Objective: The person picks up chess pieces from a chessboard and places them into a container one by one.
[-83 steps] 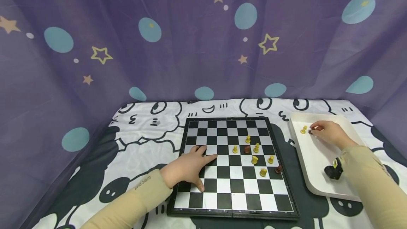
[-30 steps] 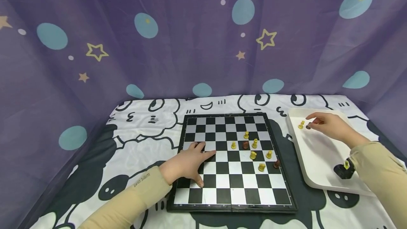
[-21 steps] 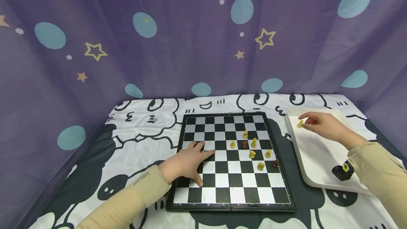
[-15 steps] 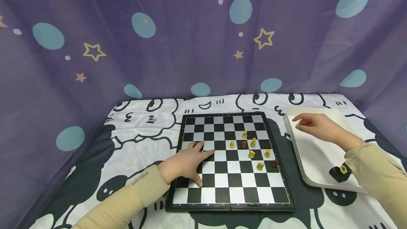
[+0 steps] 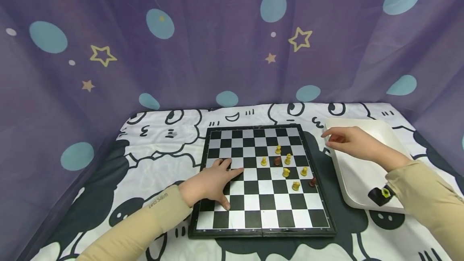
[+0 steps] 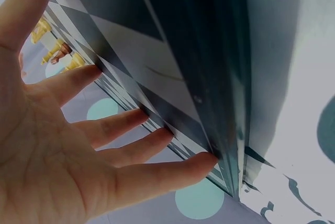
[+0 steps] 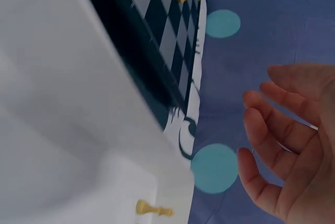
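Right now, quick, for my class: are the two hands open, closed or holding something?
Left hand: open, fingers spread on the chessboard.
Right hand: open above the tray, fingers loosely bent, nothing visibly held.

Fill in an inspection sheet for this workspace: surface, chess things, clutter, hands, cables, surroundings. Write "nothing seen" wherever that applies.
Surface: black-and-white patterned cloth.
Chess things: chessboard bearing six yellow pieces and two dark red pieces; white tray to its right, apart from it, with one yellow piece visible inside in the right wrist view.
Clutter: nothing seen.
Hands: left hand rests spread on the board's left side; right hand hovers at the tray's left rim, fingers bent; whether it holds anything, cannot tell.
Cables: nothing seen.
Surroundings: purple curtain with stars and blue ovals.
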`<state>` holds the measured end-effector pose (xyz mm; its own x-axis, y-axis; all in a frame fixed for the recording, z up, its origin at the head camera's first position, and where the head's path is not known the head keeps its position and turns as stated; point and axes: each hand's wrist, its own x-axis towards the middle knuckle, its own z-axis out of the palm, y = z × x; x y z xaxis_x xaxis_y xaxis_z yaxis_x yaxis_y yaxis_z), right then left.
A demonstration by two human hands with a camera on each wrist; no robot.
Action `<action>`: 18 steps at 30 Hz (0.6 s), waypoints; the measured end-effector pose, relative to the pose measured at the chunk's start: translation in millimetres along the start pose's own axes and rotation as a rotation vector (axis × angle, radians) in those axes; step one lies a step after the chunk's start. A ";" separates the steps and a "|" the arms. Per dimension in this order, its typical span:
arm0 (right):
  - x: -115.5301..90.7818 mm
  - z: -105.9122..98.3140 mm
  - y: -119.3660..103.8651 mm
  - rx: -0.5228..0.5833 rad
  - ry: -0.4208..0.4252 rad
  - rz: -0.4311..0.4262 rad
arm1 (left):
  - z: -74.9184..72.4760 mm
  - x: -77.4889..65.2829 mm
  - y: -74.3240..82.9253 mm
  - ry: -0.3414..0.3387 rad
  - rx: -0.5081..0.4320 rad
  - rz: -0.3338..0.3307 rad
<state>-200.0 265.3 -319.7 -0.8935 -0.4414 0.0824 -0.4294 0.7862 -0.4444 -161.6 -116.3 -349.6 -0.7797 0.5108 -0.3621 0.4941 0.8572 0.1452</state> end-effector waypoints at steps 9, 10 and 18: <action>4.0 6.8 -24.7 0.044 -0.077 -0.016 | -0.7 0.0 -0.4 0.000 0.001 0.001; 4.3 8.0 -27.2 0.046 -0.084 -0.017 | -0.7 0.1 -0.4 0.000 0.001 0.001; 8.7 18.8 -38.1 0.069 -0.163 -0.047 | 0.0 0.4 -0.5 0.004 0.000 0.006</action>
<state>-188.9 223.4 -318.8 -0.8369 -0.5460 -0.0387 -0.4556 0.7339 -0.5039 -162.1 -116.6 -349.8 -0.7780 0.5166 -0.3575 0.4991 0.8539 0.1477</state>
